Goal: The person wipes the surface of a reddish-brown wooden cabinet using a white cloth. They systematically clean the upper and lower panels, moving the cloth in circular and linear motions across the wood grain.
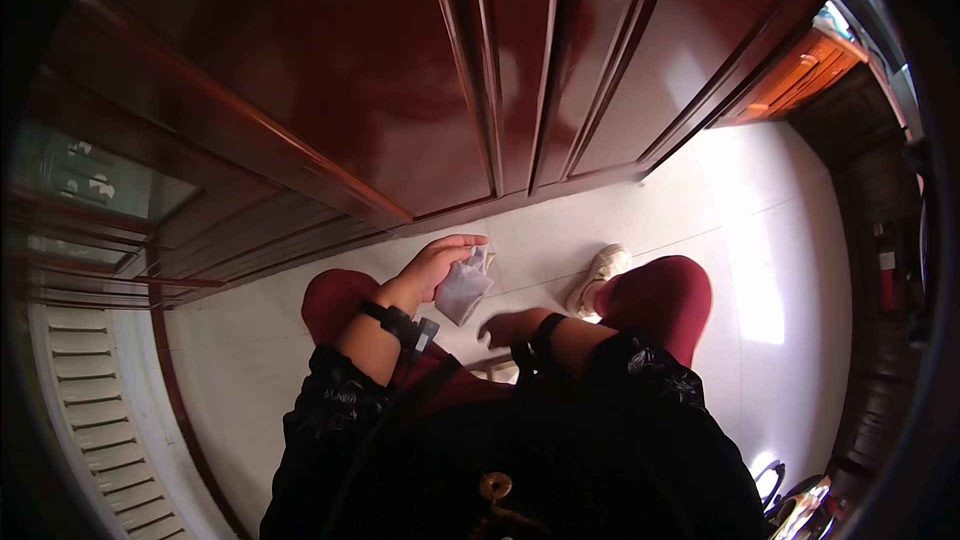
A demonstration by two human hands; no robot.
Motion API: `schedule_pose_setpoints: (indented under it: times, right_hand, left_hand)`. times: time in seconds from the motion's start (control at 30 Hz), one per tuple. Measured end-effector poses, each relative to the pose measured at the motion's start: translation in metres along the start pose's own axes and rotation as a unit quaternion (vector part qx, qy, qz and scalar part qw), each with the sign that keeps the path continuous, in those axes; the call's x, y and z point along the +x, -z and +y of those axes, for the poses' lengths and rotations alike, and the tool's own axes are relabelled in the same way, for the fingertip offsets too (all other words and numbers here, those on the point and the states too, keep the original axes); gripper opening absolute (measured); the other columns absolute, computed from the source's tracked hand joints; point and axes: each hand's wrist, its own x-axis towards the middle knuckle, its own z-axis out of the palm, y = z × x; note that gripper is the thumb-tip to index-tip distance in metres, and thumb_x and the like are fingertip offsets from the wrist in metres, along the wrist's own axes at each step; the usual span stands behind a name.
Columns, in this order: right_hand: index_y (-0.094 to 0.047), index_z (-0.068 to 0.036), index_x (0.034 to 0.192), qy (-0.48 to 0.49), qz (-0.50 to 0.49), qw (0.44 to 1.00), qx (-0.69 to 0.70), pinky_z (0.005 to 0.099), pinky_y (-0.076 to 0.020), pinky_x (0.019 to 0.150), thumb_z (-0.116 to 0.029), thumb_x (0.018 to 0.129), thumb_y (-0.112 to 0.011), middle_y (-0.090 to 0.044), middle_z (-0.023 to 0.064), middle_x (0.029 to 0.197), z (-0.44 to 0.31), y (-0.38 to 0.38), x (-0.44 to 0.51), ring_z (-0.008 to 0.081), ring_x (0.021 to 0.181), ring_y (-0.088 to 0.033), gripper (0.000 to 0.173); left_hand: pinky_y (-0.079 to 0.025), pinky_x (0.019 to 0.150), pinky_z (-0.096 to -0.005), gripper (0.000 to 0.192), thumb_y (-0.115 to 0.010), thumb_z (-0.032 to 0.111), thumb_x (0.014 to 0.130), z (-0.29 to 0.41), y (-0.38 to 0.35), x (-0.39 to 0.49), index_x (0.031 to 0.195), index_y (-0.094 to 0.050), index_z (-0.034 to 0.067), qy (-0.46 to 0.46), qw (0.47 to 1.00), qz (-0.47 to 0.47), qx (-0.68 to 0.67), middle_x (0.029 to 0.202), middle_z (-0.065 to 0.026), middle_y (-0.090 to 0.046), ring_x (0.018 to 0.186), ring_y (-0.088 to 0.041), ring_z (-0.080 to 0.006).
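My left hand [436,270] holds a folded light-grey cloth [465,289] between thumb and fingers. The cloth hangs limp over the pale floor, its lower corner pointing down. Close to my lap is my right hand [510,328], lower than the cloth and apart from it. Its fingers bend downward and look blurred, and whether they hold anything is hidden. In front of me rises a glossy dark-red wooden panelled front [330,82], with raised vertical mouldings [480,75]. Neither hand touches it.
Pale floor tiles [540,270] lie beneath my bent knees, with a light shoe [609,262] on my right. An orange-brown wooden cabinet [806,71] and dark furniture [874,360] stand to the right. At left are a glass pane [112,180] and a white slatted surface [101,405].
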Motion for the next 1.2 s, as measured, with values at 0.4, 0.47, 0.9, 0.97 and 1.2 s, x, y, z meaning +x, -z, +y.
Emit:
schedule_pose_setpoints:
  times: [0.4,0.47,0.9,0.97,1.2]
  right_hand:
    - [-0.057,-0.008,0.131,-0.086,0.137,0.978,-0.133,0.0444,-0.0499,0.094,-0.029,0.093,-0.059,-0.067,0.0180,0.115,-0.097,0.135,-0.112,0.0360,0.107,-0.063,0.043]
    - [-0.059,-0.010,0.131,-0.054,0.082,0.992,-0.074,0.0432,-0.0494,0.095,-0.032,0.093,-0.061,-0.067,0.0174,0.117,-0.084,0.146,-0.104,0.0356,0.109,-0.063,0.044]
    - [-0.063,-0.007,0.124,-0.064,0.303,0.937,-0.161,0.0433,-0.0507,0.095,-0.029,0.088,-0.066,-0.068,0.0166,0.118,-0.035,0.156,-0.074,0.0352,0.111,-0.063,0.043]
    - [-0.064,-0.010,0.123,-0.003,0.270,0.943,-0.194,0.0424,-0.0519,0.092,-0.028,0.088,-0.067,-0.071,0.0146,0.111,-0.045,0.149,-0.076,0.0347,0.108,-0.065,0.040]
    - [-0.069,-0.009,0.119,-0.001,0.148,0.966,-0.212,0.0422,-0.0485,0.098,-0.039,0.088,-0.066,-0.070,0.0170,0.116,-0.054,0.109,-0.057,0.0333,0.112,-0.064,0.043]
  left_hand:
    - [-0.054,0.087,-0.0318,0.037,-0.043,0.006,0.096,0.000,0.035,0.023,0.129,-0.060,0.003,0.006,0.999,0.042,0.000,0.114,-0.0108,-0.066,0.102,-0.065,-0.0203]
    - [-0.053,0.089,-0.0321,0.036,-0.045,0.007,0.097,-0.005,0.039,0.023,0.129,-0.061,0.003,0.038,0.995,0.066,-0.059,0.115,-0.0109,-0.067,0.103,-0.066,-0.0209]
    - [-0.055,0.088,-0.0440,0.031,-0.047,0.012,0.098,-0.060,0.031,-0.030,0.125,-0.062,0.007,-0.065,0.969,0.188,-0.145,0.114,-0.0140,-0.067,0.101,-0.067,-0.0285]
    - [-0.055,0.087,-0.0462,0.031,-0.047,0.013,0.099,-0.061,0.011,-0.051,0.125,-0.062,0.009,-0.064,0.966,0.167,-0.185,0.114,-0.0140,-0.067,0.102,-0.066,-0.0295]
    - [-0.055,0.086,-0.0516,0.030,-0.048,0.014,0.098,-0.031,-0.001,-0.085,0.125,-0.062,0.010,-0.153,0.964,0.156,-0.150,0.116,-0.0160,-0.068,0.103,-0.066,-0.0325]
